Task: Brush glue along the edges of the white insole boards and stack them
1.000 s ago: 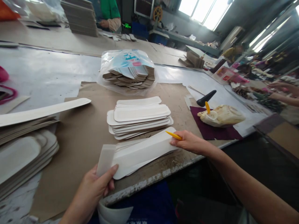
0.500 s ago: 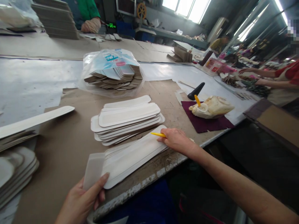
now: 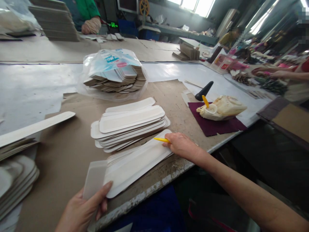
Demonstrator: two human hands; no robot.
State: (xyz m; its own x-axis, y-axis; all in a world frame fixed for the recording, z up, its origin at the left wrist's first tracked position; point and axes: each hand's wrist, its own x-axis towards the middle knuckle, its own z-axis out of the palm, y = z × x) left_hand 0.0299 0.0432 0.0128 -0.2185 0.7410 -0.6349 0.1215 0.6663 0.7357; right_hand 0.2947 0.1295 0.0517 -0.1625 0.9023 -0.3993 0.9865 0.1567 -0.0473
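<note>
My left hand (image 3: 84, 204) pinches a pale translucent strip (image 3: 95, 177) at the lower left, its thumb beside the near end of a long white panel (image 3: 137, 164). That panel lies on top of several fanned, similar panels near the table edge. At the panel's far end, my right hand (image 3: 181, 145) is closed around a yellow pointed tool (image 3: 162, 140), whose tip points left above the white surface. Its fingers rest on or close over the panel; exact contact is hidden. Just behind lies a stack of white panels with rounded corners (image 3: 132, 120).
A clear plastic bag of cut boards (image 3: 116, 72) stands behind the stack. To the right, a cut-open plastic bottle (image 3: 224, 108) with a yellow tool lies on maroon cloth (image 3: 210, 129), near a black cone-shaped object (image 3: 204, 91). More panels (image 3: 16, 180) lie left. Co-workers are beyond.
The view has shifted slightly. Both hands keep nearly the same place on the panel and strip, and the yellow tool stays in my right hand.
</note>
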